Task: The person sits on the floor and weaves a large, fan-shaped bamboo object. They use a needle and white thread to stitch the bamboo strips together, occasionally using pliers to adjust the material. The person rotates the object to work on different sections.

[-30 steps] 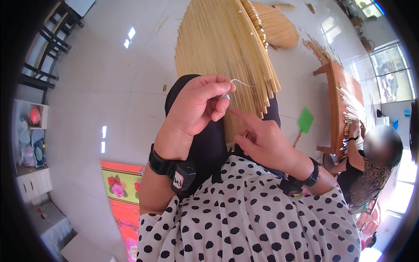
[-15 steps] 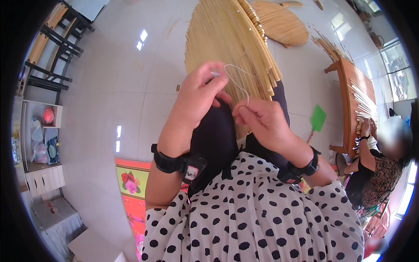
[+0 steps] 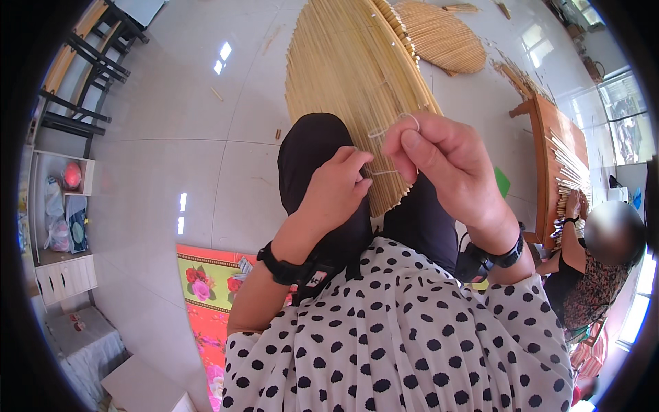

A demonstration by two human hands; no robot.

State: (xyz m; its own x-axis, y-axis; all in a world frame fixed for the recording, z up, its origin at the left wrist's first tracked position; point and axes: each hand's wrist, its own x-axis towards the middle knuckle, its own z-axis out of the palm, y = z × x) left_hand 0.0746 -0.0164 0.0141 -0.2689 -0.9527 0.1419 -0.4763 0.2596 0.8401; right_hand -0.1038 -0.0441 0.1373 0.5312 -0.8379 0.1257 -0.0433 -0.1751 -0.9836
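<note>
While pinching thin thread (image 3: 392, 123), both hands (image 3: 384, 175) over straw fan (image 3: 350, 75).

Bright daylight, floor glare, fisheye-bent edges

Two hands are in view, the left hand (image 3: 334, 194) and the right hand (image 3: 439, 161), and each wrist carries one black band, so two wristbands. One thin pale thread (image 3: 395, 123) runs between the fingers. Two fan-shaped woven mats of straw-coloured strips show: one large mat (image 3: 350, 75) across the lap and one smaller mat (image 3: 439, 34) on the floor beyond it. One wooden worktop (image 3: 549, 151) stands at the right, with one bundle of loose strips (image 3: 570, 168) on it. One other person (image 3: 604, 254) sits there. One flowered floor mat (image 3: 206, 281) lies at lower left. One white shelf unit (image 3: 62, 206) stands at the left edge.
</note>
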